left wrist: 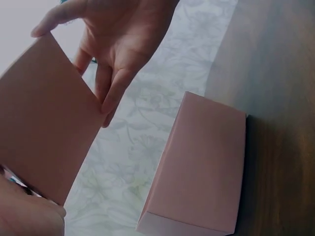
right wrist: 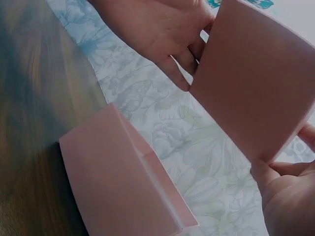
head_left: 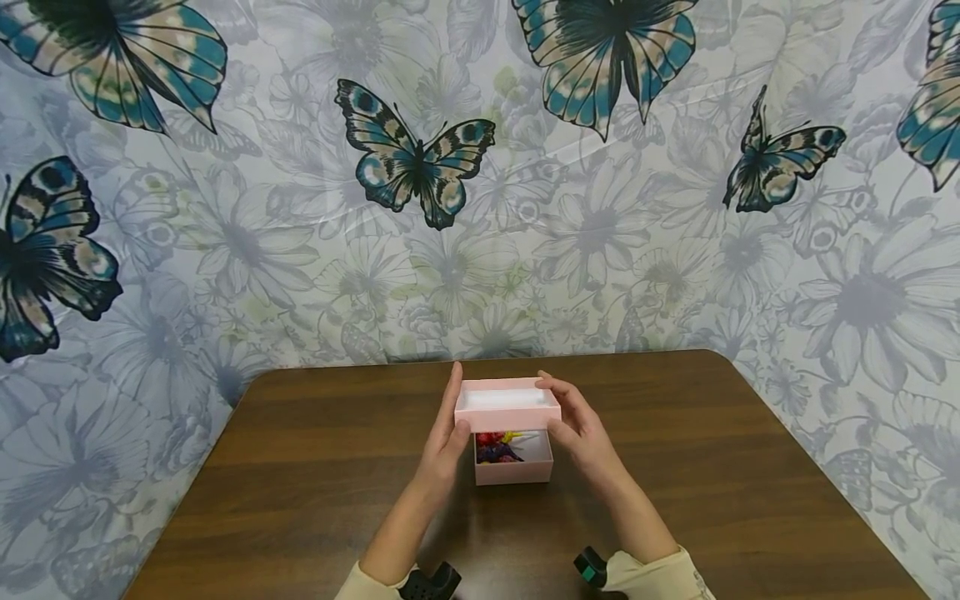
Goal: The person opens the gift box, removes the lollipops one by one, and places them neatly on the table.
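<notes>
Lid (head_left: pixel 508 419) is hanging above the box (head_left: pixel 513 474), apart from it; left hand (head_left: pixel 444 442) and right hand (head_left: pixel 588 429) are gripping its opposite ends. Judgement: moving both ends evenly should be keeping it from twisting. Lid is partly covering the box's red, yellow and dark contents (head_left: pixel 495 451); their kind is defying identification.
</notes>
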The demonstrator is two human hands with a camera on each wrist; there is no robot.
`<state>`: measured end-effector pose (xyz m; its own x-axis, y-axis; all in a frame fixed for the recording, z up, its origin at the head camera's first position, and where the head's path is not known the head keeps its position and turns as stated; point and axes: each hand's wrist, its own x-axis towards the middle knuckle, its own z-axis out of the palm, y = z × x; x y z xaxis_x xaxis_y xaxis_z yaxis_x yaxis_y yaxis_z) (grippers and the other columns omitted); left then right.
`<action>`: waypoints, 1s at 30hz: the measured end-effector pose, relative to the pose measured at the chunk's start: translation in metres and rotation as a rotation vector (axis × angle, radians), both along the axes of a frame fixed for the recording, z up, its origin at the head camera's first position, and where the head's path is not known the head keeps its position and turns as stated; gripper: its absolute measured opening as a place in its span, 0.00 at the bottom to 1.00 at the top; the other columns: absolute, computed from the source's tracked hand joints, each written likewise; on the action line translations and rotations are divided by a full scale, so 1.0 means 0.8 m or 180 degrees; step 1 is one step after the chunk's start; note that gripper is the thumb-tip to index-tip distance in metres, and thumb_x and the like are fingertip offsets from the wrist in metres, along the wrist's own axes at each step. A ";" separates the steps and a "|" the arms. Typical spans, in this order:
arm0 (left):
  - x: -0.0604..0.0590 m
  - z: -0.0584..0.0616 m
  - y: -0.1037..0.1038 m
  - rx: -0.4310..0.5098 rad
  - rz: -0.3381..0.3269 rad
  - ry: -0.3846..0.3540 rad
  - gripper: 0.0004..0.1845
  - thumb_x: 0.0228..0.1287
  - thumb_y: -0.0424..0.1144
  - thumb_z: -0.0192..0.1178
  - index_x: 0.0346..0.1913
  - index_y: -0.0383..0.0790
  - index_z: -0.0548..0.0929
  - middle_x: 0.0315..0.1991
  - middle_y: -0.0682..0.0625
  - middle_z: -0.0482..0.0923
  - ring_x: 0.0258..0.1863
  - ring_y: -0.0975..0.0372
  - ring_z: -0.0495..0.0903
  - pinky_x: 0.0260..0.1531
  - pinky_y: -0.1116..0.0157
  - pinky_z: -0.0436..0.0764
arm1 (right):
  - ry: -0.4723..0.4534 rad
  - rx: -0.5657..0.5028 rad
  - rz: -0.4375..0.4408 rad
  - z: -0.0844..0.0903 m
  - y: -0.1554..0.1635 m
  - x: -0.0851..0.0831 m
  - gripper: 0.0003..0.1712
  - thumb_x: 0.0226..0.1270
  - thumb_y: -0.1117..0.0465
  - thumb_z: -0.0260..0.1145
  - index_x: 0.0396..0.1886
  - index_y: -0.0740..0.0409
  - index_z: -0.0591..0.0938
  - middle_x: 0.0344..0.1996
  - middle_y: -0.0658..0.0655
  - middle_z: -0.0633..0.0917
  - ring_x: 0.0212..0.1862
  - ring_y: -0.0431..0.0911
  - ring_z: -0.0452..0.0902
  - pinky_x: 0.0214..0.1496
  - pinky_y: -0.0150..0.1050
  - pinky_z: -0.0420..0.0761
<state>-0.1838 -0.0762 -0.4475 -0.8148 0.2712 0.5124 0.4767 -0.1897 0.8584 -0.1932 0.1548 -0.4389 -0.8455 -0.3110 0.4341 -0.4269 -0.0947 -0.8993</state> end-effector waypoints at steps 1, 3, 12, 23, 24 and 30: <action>0.001 0.000 0.000 -0.0014 0.0004 -0.0080 0.37 0.79 0.43 0.41 0.81 0.41 0.37 0.82 0.42 0.28 0.79 0.42 0.34 0.77 0.45 0.45 | 0.0038 -0.0033 0.0016 -0.001 0.000 0.000 0.27 0.75 0.62 0.56 0.68 0.70 0.65 0.77 0.73 0.54 0.79 0.63 0.47 0.68 0.24 0.68; 0.003 -0.001 0.000 -0.0030 0.0011 -0.0200 0.37 0.80 0.43 0.41 0.81 0.41 0.35 0.82 0.40 0.28 0.79 0.41 0.34 0.78 0.61 0.50 | 0.0094 -0.0089 0.0066 -0.003 0.000 -0.001 0.28 0.74 0.63 0.58 0.69 0.70 0.64 0.77 0.74 0.51 0.80 0.58 0.46 0.70 0.23 0.67; 0.012 0.001 -0.009 -0.0100 0.0077 -0.0435 0.39 0.79 0.42 0.46 0.81 0.47 0.35 0.82 0.40 0.32 0.79 0.41 0.40 0.65 0.82 0.61 | 0.0066 -0.0179 0.0350 -0.005 -0.006 -0.001 0.35 0.72 0.65 0.59 0.75 0.67 0.60 0.81 0.66 0.45 0.81 0.59 0.33 0.73 0.23 0.61; 0.025 -0.002 -0.037 -0.0169 0.0450 -0.0354 0.44 0.72 0.32 0.54 0.81 0.46 0.40 0.82 0.41 0.39 0.75 0.41 0.53 0.62 0.79 0.69 | -0.0180 -0.0141 0.0713 -0.010 -0.034 0.003 0.41 0.72 0.61 0.62 0.79 0.59 0.56 0.82 0.59 0.38 0.81 0.59 0.28 0.73 0.22 0.58; 0.026 -0.003 -0.040 -0.0203 0.0479 -0.0354 0.44 0.72 0.31 0.54 0.81 0.46 0.41 0.82 0.41 0.40 0.74 0.41 0.55 0.61 0.78 0.70 | -0.0188 -0.0122 0.0723 -0.009 -0.035 0.004 0.41 0.72 0.61 0.63 0.79 0.58 0.56 0.82 0.58 0.38 0.81 0.59 0.28 0.73 0.22 0.58; 0.031 -0.010 -0.062 -0.0325 0.0636 -0.0348 0.43 0.69 0.27 0.55 0.81 0.50 0.48 0.81 0.42 0.45 0.73 0.45 0.57 0.59 0.78 0.74 | -0.0248 -0.0027 0.0781 -0.011 -0.049 0.011 0.40 0.71 0.62 0.64 0.79 0.54 0.59 0.82 0.53 0.40 0.82 0.56 0.30 0.74 0.22 0.57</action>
<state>-0.1587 -0.1262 -0.4552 -0.9065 0.1450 0.3966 0.3993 -0.0108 0.9167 -0.1841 0.1159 -0.4478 -0.7761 -0.5077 0.3741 -0.3197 -0.1946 -0.9273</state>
